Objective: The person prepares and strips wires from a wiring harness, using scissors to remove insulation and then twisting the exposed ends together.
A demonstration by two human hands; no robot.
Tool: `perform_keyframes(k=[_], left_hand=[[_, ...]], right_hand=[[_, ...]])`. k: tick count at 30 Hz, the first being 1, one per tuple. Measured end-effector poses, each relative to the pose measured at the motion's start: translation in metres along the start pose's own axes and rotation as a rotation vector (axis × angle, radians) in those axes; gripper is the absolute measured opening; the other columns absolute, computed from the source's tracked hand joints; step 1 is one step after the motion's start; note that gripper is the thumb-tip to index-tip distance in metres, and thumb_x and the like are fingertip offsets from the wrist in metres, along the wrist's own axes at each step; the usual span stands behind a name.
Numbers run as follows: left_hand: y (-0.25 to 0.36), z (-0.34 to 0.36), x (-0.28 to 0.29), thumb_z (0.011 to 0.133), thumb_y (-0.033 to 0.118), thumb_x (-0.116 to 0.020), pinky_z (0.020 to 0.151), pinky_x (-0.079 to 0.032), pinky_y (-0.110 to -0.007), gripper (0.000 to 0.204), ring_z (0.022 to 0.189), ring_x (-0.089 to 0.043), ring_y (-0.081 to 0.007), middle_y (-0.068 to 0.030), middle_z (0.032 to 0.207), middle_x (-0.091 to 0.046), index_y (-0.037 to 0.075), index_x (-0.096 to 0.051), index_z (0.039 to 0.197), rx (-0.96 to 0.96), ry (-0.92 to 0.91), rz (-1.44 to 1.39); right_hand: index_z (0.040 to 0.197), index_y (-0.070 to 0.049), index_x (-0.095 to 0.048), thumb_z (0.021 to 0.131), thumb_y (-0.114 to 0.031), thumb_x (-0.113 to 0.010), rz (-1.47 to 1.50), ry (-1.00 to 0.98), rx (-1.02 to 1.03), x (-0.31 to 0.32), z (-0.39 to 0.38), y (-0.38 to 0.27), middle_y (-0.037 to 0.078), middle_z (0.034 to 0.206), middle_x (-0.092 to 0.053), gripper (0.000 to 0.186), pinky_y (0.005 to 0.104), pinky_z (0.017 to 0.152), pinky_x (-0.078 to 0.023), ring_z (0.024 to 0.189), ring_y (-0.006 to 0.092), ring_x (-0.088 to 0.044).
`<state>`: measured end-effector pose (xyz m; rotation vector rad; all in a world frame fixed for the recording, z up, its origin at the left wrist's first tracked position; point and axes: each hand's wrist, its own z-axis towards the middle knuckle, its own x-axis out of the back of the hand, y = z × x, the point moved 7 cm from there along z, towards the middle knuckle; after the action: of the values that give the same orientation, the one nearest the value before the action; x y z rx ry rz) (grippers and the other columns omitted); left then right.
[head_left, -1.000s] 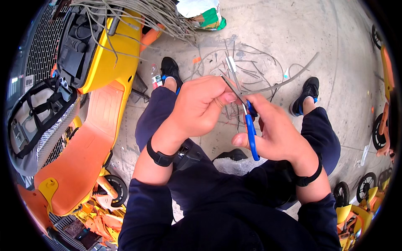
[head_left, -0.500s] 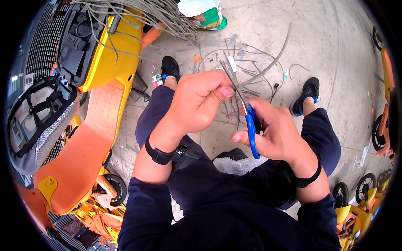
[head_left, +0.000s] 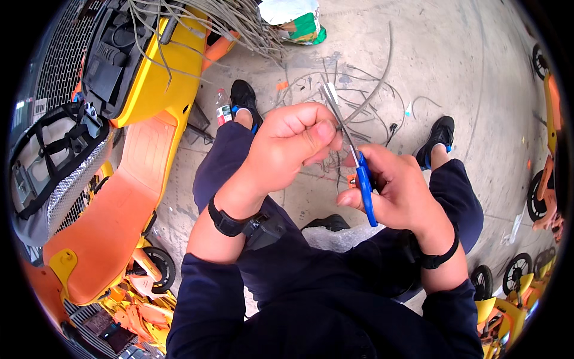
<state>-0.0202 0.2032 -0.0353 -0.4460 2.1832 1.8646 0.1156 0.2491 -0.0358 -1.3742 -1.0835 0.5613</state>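
Note:
My right hand (head_left: 397,188) grips a pair of scissors (head_left: 366,194) by its blue handles, and the slim metal blades point up and away, slightly apart. Close beside the blades, my left hand (head_left: 296,140) is closed in a pinch on a grey cable (head_left: 381,84). The cable's free length passes behind the blades and curves up to the right. Its pinched end is mostly covered by my fingers, and I cannot tell whether the blades touch it.
Cable offcuts and thin wires (head_left: 365,99) lie on the concrete floor below my hands. A thick bundle of grey cables (head_left: 239,24) rests by a yellow-and-orange scooter (head_left: 128,179) on the left. Near my shoe are a plastic bottle (head_left: 223,106) and, farther off, a white-green bag (head_left: 299,24).
My left hand has turned slightly and shifted right, nearer the scissors. The cable's free end has swung left and stands more upright. The scissors have moved a little right.

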Motion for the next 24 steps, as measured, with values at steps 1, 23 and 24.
perform_keyframes(k=[1,23,24], left_hand=[[0.000,0.000,-0.001,0.094,0.017,-0.051,0.054,-0.035,-0.021,0.020,0.061,-0.044,-0.0053,0.0016,0.066,-0.052,0.001,-0.056,0.083,-0.007,-0.038,-0.032],[0.035,-0.018,-0.025,0.076,0.004,-0.069,0.056,-0.041,-0.028,0.011,0.058,-0.054,-0.0174,-0.0033,0.066,-0.061,0.003,-0.066,0.087,-0.628,0.186,1.021],[0.033,-0.016,-0.024,0.078,0.004,-0.068,0.057,-0.042,-0.027,0.011,0.060,-0.056,-0.0166,-0.0042,0.069,-0.061,0.002,-0.065,0.088,-0.568,0.142,0.935]], right_hand=[[0.092,-0.002,-0.055,0.069,-0.037,-0.080,-0.003,-0.002,0.000,0.000,0.001,0.002,0.007,0.057,-0.046,0.049,0.0297,0.046,-0.039,0.046,0.0190,-0.047],[0.115,0.000,-0.047,0.082,-0.014,-0.068,0.751,0.418,0.039,0.041,0.010,0.011,0.013,0.087,-0.064,0.041,0.0235,0.055,-0.047,0.069,0.0167,-0.063],[0.115,0.000,-0.047,0.082,-0.014,-0.068,0.751,0.420,0.037,0.041,0.010,0.011,0.013,0.087,-0.064,0.041,0.0235,0.055,-0.047,0.069,0.0167,-0.063]])
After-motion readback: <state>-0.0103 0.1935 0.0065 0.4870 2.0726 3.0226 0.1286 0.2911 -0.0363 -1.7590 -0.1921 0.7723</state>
